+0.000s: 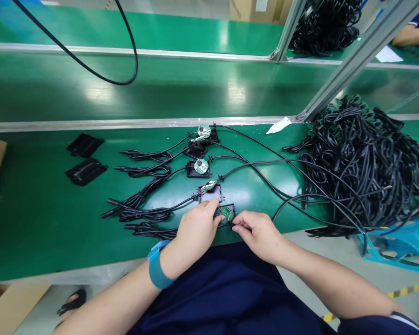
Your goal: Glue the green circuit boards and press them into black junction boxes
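Observation:
My left hand [200,225] is closed on a small open black plastic case [234,211] near the bench's front edge, thumb over its inside. A green circuit board [226,214] with red and yellow wires sits in that case. At the case's lower right corner, my right hand [258,232] pinches a dark piece, apparently the end of a black cable [281,207] that emerges behind the hand. Just beyond lies another open case [212,193] with a tilted board [209,185]. Further back, round boards [201,166] rest on more black cases [197,174]. My fingers partly hide the held case.
Coiled cables [146,211] lie left of the cases. A large heap of black cables [363,167] covers the right side, above a blue stool [401,244]. Two black covers [85,171] lie at left. A metal post [356,60] and a white tube [278,125] are behind.

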`<state>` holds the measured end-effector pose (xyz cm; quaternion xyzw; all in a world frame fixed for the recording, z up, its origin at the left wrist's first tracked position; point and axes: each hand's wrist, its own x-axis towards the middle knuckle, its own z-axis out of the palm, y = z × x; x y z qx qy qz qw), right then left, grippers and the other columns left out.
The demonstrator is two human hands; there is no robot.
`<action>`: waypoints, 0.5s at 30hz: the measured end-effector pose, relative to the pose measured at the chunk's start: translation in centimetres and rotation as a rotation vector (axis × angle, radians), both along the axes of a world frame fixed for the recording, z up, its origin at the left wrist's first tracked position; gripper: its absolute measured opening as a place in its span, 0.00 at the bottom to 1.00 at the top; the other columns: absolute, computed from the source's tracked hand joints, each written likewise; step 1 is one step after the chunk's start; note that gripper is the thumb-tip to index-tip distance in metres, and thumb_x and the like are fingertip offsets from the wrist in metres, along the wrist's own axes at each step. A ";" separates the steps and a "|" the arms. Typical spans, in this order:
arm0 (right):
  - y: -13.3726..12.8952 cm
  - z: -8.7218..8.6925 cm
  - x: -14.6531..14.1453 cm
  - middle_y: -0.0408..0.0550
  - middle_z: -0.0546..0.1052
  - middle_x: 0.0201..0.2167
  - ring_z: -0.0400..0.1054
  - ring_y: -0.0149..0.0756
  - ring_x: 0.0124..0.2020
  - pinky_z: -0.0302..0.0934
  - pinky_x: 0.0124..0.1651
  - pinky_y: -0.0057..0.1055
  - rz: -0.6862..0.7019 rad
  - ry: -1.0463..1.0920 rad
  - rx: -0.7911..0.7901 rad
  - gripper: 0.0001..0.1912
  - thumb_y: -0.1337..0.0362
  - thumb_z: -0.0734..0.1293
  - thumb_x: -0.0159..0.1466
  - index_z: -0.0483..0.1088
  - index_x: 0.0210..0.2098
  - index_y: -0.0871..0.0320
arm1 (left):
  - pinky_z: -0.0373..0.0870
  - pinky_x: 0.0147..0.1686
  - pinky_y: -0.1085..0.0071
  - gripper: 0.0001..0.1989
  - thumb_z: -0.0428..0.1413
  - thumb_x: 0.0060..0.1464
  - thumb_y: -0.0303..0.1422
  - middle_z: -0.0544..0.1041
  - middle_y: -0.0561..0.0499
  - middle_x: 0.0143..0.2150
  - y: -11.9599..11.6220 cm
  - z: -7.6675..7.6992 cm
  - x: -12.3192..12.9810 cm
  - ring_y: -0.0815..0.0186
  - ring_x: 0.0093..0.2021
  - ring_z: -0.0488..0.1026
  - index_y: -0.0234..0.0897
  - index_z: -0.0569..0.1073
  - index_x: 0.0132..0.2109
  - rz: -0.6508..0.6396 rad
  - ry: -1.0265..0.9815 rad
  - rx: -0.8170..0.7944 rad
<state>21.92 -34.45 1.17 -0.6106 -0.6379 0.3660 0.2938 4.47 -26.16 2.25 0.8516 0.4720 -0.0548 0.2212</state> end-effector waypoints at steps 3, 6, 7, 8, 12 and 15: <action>0.6 0.0 1.0 0.47 0.79 0.36 0.74 0.34 0.37 0.68 0.43 0.30 0.147 -0.076 0.137 0.06 0.70 0.64 0.69 0.74 0.42 0.57 | 0.70 0.39 0.66 0.09 0.57 0.62 0.32 0.79 0.46 0.41 0.4 0.3 0.4 0.56 0.42 0.78 0.37 0.69 0.48 -0.036 0.049 -0.036; 1.4 -0.4 2.0 0.50 0.80 0.39 0.75 0.34 0.40 0.70 0.45 0.31 0.250 -0.122 0.271 0.10 0.69 0.62 0.70 0.74 0.47 0.58 | 0.70 0.38 0.66 0.10 0.57 0.62 0.31 0.79 0.45 0.40 0.7 0.5 0.7 0.56 0.41 0.78 0.37 0.69 0.50 -0.062 0.066 -0.049; 1.6 -0.6 2.3 0.50 0.80 0.39 0.75 0.34 0.40 0.70 0.45 0.31 0.263 -0.126 0.301 0.10 0.69 0.62 0.71 0.74 0.47 0.58 | 0.70 0.38 0.66 0.11 0.56 0.62 0.31 0.79 0.45 0.40 0.7 0.5 0.8 0.56 0.41 0.78 0.37 0.69 0.51 -0.064 0.068 -0.048; 1.8 -0.9 2.5 0.50 0.80 0.39 0.75 0.34 0.40 0.71 0.45 0.30 0.267 -0.126 0.324 0.10 0.69 0.61 0.71 0.75 0.46 0.58 | 0.70 0.38 0.66 0.11 0.56 0.63 0.31 0.79 0.45 0.40 0.7 0.5 0.9 0.56 0.41 0.78 0.37 0.69 0.51 -0.063 0.071 -0.045; 2.0 -2.2 2.9 0.50 0.81 0.39 0.76 0.34 0.40 0.71 0.45 0.31 0.200 -0.140 0.388 0.10 0.67 0.61 0.72 0.75 0.46 0.57 | 0.70 0.36 0.67 0.08 0.53 0.64 0.31 0.78 0.45 0.39 0.6 0.5 1.1 0.57 0.38 0.79 0.39 0.70 0.50 -0.051 0.085 -0.042; 1.8 -2.9 2.9 0.50 0.81 0.38 0.76 0.34 0.39 0.72 0.44 0.32 0.160 -0.179 0.402 0.11 0.66 0.61 0.72 0.75 0.46 0.57 | 0.70 0.35 0.68 0.07 0.53 0.65 0.31 0.78 0.45 0.39 0.5 0.6 1.2 0.58 0.38 0.79 0.39 0.70 0.49 -0.052 0.082 -0.057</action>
